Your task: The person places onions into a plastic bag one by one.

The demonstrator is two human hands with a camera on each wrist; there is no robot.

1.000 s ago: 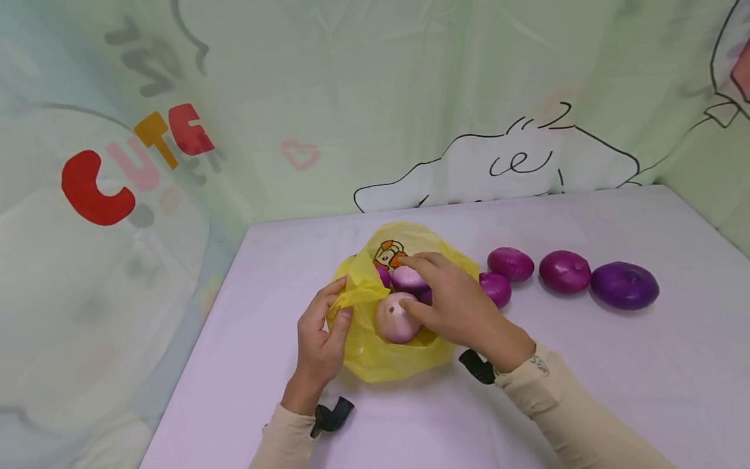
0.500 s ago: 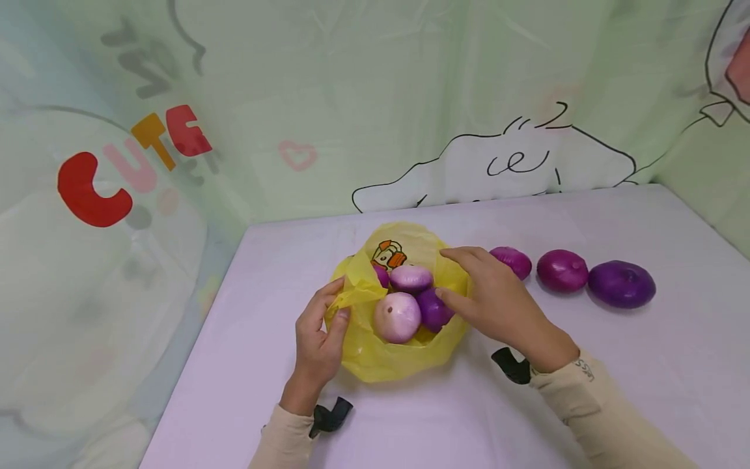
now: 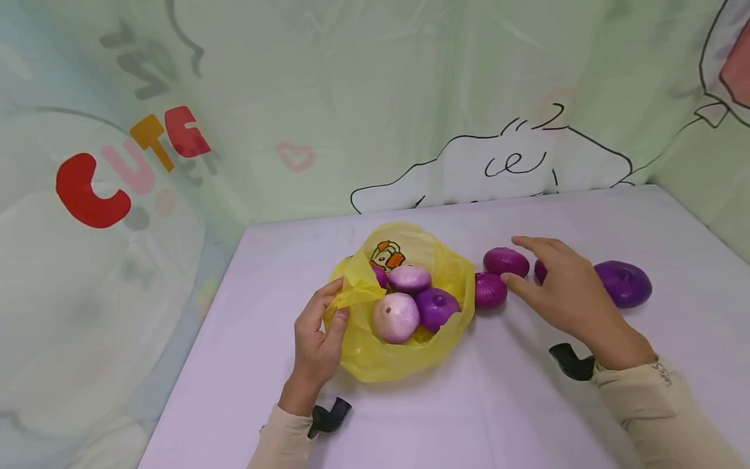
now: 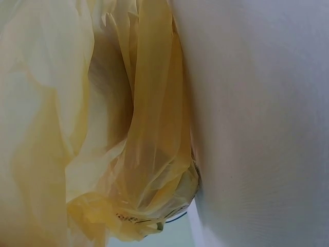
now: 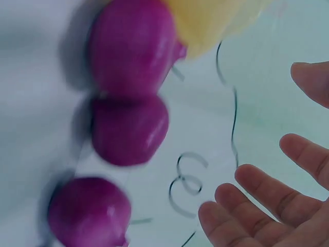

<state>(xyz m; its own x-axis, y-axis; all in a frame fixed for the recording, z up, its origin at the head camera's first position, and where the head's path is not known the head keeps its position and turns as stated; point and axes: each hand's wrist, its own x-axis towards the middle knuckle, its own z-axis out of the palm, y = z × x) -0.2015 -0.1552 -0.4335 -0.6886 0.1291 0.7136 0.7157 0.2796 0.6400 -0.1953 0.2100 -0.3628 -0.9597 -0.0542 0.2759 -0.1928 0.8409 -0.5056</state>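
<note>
My left hand (image 3: pixel 319 335) pinches the left rim of a yellow plastic bag (image 3: pixel 387 365), which stands with its mouth spread. Inside sit a pale onion (image 3: pixel 396 318), a light purple onion (image 3: pixel 409 278), a dark purple onion (image 3: pixel 437 309) and part of a magenta one (image 3: pixel 379 276). My right hand (image 3: pixel 562 290) is over the row of onions right of the bag, thumb and fingers spread, holding nothing. It partly hides one magenta onion (image 3: pixel 540 271). In the right wrist view, magenta onions (image 5: pixel 133 49) lie apart from the fingers (image 5: pixel 280 198).
Two magenta onions lie by the bag's right side, a nearer one (image 3: pixel 489 290) against it and another (image 3: pixel 506 262) just behind. A deep purple onion (image 3: pixel 624 284) ends the row. A printed curtain (image 3: pixel 328 98) rises behind the white table (image 3: pixel 410 430).
My right hand has left the onions in the bag and moved right, over the onions on the table. The dark purple onion in the bag now shows fully. The left hand stays at the rim.
</note>
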